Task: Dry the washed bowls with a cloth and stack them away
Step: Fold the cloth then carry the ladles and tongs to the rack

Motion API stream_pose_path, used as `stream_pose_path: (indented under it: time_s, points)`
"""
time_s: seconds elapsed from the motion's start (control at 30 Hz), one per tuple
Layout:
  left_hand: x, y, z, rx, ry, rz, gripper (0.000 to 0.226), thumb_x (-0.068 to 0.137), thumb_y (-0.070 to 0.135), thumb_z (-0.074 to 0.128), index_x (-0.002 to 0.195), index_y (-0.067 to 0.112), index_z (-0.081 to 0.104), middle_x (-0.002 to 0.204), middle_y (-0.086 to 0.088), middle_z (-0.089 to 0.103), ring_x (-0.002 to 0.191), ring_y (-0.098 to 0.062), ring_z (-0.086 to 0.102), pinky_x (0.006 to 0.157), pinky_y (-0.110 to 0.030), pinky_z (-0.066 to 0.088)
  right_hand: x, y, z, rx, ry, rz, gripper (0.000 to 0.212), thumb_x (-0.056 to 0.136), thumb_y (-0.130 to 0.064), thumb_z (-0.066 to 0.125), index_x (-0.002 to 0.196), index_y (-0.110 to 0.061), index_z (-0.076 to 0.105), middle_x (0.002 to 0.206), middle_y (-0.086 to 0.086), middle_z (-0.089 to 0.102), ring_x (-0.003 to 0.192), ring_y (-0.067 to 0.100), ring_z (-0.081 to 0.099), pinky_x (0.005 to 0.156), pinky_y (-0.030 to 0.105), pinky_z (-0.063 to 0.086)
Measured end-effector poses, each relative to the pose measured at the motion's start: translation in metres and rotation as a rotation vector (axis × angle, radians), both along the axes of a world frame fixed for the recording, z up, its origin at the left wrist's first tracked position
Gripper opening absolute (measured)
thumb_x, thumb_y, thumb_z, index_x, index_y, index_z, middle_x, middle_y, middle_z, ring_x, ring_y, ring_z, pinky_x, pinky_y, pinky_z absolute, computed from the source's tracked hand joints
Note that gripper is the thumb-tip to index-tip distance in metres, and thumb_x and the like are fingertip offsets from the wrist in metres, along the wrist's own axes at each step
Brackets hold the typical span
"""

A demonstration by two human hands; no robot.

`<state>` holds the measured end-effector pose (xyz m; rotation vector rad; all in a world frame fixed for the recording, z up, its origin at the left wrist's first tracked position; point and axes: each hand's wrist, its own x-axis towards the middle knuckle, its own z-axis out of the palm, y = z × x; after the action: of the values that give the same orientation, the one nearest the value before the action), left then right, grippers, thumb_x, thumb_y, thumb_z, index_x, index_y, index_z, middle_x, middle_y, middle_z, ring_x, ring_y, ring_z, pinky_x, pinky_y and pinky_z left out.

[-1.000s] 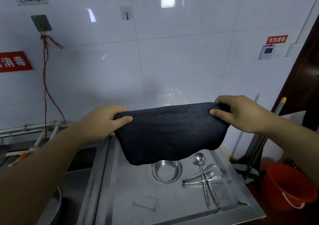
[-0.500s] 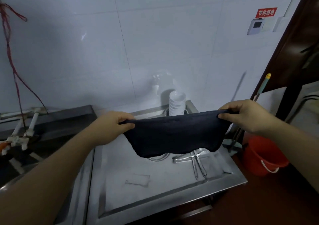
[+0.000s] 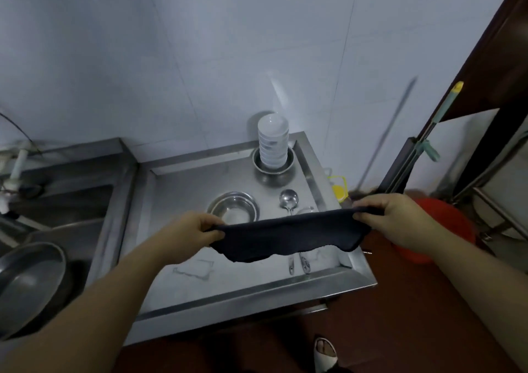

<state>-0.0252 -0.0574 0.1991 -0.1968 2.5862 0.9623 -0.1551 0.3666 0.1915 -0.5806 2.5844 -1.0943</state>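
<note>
A dark cloth (image 3: 288, 237) hangs stretched between my hands above the steel counter (image 3: 177, 195). My left hand (image 3: 190, 232) pinches its left corner and my right hand (image 3: 391, 215) pinches its right corner. Behind the cloth a shallow steel bowl (image 3: 233, 208) lies on the counter. At the back right a stack of white bowls (image 3: 273, 141) stands inside another steel bowl (image 3: 273, 167). The cloth hides part of the spoons.
A steel ladle (image 3: 288, 198) and spoon handles (image 3: 298, 264) lie right of the bowl. A sink (image 3: 57, 209) with a large steel basin (image 3: 25, 284) is at the left. A red bucket (image 3: 445, 227) and a mop handle (image 3: 437, 115) stand at the right.
The view has tilted down to the counter. My hands have lowered the cloth and pulled it flatter, so it hangs shorter; the stack of white bowls has come fully into view.
</note>
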Motion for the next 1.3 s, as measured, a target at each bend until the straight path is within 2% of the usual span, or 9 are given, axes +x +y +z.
stream_pose_path:
  time_s: [0.13,0.3,0.47,0.63,0.73,0.83,0.97,1.13,1.3]
  points:
    - [0.004,0.04,-0.034,0.019,-0.107,0.071,0.014,0.098,0.031,0.071,0.1,0.042,0.079,0.092,0.022,0.079,0.087,0.0,0.074,0.089,-0.032,0.059,-0.012,0.036,-0.035,0.041,-0.127,0.071,0.02,0.093,-0.007,0.077,0.094,-0.027,0.082,0.087,-0.019,0.078,0.084,-0.003,0.07,0.073,0.008,0.049]
    - [0.021,0.084,-0.075,-0.002,-0.227,0.09,0.021,0.101,0.027,0.069,0.094,0.045,0.076,0.089,0.032,0.073,0.085,0.007,0.069,0.077,-0.017,0.05,-0.009,0.071,-0.08,0.128,-0.304,0.135,0.014,0.097,-0.019,0.074,0.097,-0.031,0.081,0.09,-0.018,0.076,0.086,0.003,0.07,0.075,0.02,0.053]
    - [0.04,0.102,-0.108,0.005,-0.32,0.119,0.022,0.103,0.023,0.064,0.103,0.041,0.078,0.097,0.024,0.074,0.086,0.008,0.068,0.077,-0.013,0.05,0.006,0.087,-0.124,0.177,-0.453,0.173,0.015,0.098,-0.028,0.074,0.09,-0.04,0.078,0.091,-0.019,0.074,0.086,0.003,0.068,0.075,0.025,0.053]
    - [0.044,0.102,-0.149,-0.023,-0.476,0.062,0.027,0.103,0.022,0.058,0.102,0.041,0.077,0.099,0.023,0.074,0.089,0.003,0.068,0.085,-0.029,0.058,0.004,0.082,-0.169,0.205,-0.521,0.189,0.031,0.096,-0.024,0.074,0.08,-0.051,0.073,0.088,-0.03,0.071,0.084,-0.008,0.065,0.07,0.01,0.046]
    - [0.037,0.099,-0.181,-0.09,-0.462,0.083,0.022,0.104,0.023,0.059,0.101,0.038,0.074,0.101,0.018,0.072,0.09,-0.002,0.067,0.082,-0.031,0.056,-0.001,0.072,-0.2,0.269,-0.487,0.197,0.033,0.096,-0.022,0.072,0.08,-0.051,0.064,0.083,-0.03,0.069,0.084,-0.012,0.062,0.068,0.01,0.044]
    - [0.023,0.097,-0.216,-0.179,-0.444,0.202,0.014,0.105,0.024,0.06,0.098,0.03,0.069,0.095,0.008,0.07,0.082,-0.01,0.065,0.073,-0.032,0.055,-0.007,0.057,-0.23,0.316,-0.436,0.155,0.028,0.101,-0.023,0.064,0.088,-0.047,0.061,0.08,-0.022,0.065,0.079,0.001,0.063,0.063,0.015,0.04]
    - [0.0,0.096,-0.251,-0.264,-0.407,0.313,0.014,0.106,0.019,0.055,0.095,0.024,0.063,0.08,0.004,0.064,0.071,-0.014,0.061,0.058,-0.032,0.045,-0.015,0.031,-0.259,0.441,-0.297,0.096,0.016,0.102,-0.019,0.058,0.093,-0.022,0.071,0.092,0.001,0.069,0.092,0.024,0.065,0.076,0.04,0.055]
    - [-0.012,0.095,-0.28,-0.364,-0.442,0.334,0.019,0.105,0.012,0.045,0.097,0.011,0.063,0.082,-0.002,0.061,0.072,-0.019,0.057,0.059,-0.034,0.043,-0.018,0.007,-0.275,0.619,-0.045,0.159,0.014,0.101,-0.016,0.061,0.104,-0.012,0.073,0.103,0.009,0.066,0.102,0.03,0.059,0.079,0.042,0.053]
    - [-0.016,0.096,-0.292,-0.452,-0.451,0.244,0.015,0.099,0.01,0.05,0.103,0.009,0.065,0.11,-0.012,0.06,0.092,-0.029,0.055,0.079,-0.041,0.05,-0.016,-0.004,-0.275,0.684,0.056,0.206,0.027,0.083,-0.008,0.072,0.109,-0.015,0.07,0.106,0.006,0.064,0.099,0.029,0.058,0.079,0.039,0.049]
